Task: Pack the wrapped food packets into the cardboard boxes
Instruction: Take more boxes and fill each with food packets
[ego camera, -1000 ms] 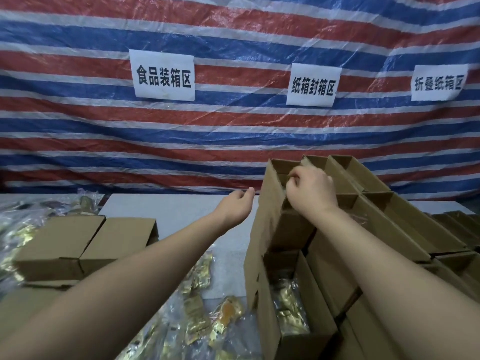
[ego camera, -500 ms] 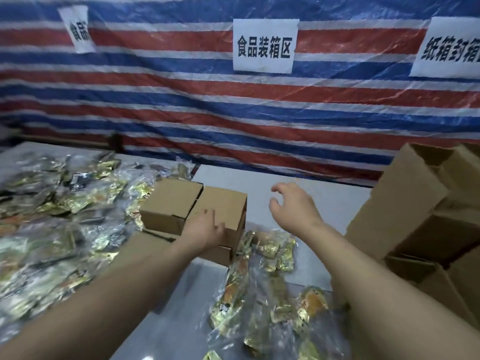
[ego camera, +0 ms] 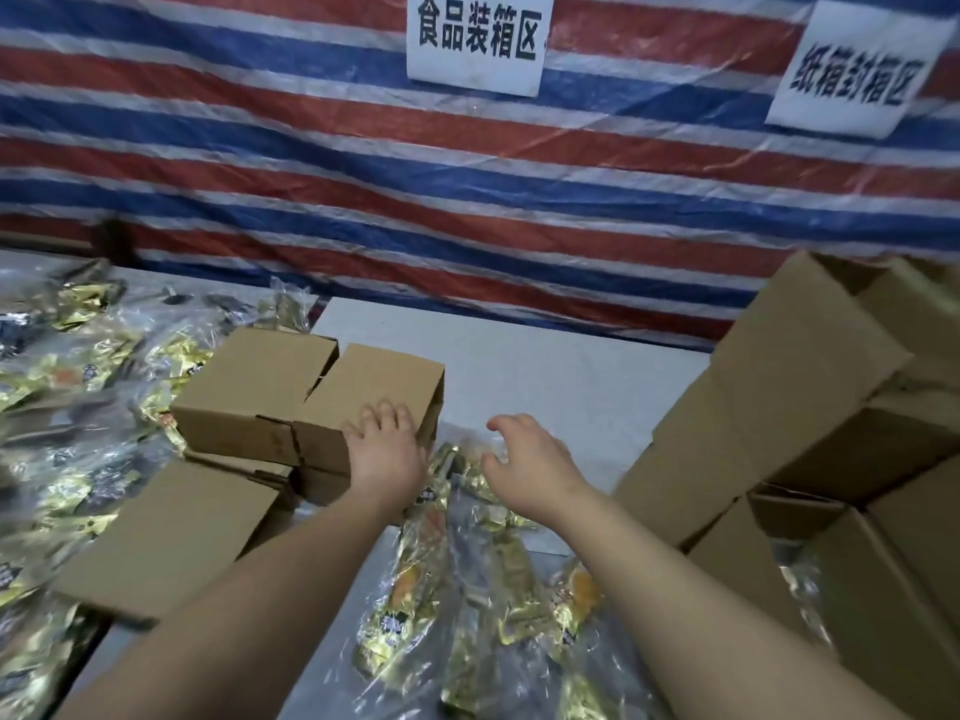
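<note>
A closed cardboard box (ego camera: 374,392) stands on the grey table (ego camera: 545,366), side by side with a second closed box (ego camera: 254,387); both sit on top of other boxes. My left hand (ego camera: 384,449) rests on the near right corner of that box, fingers spread over its top. My right hand (ego camera: 524,459) hovers just right of it with fingers loosely curled, holding nothing. Gold wrapped food packets in clear plastic (ego camera: 467,589) lie on the table under and between my forearms. A larger heap of packets (ego camera: 67,356) covers the table to the left.
A stack of open cardboard boxes (ego camera: 810,407) rises at the right. A flat cardboard box (ego camera: 171,532) lies at the lower left. A striped red, blue and white tarp (ego camera: 467,189) with white paper signs hangs behind the table.
My view has swung left from the open box stack. My right hand left the stack's top box and now hovers near the closed box. My left hand came down onto that box.
</note>
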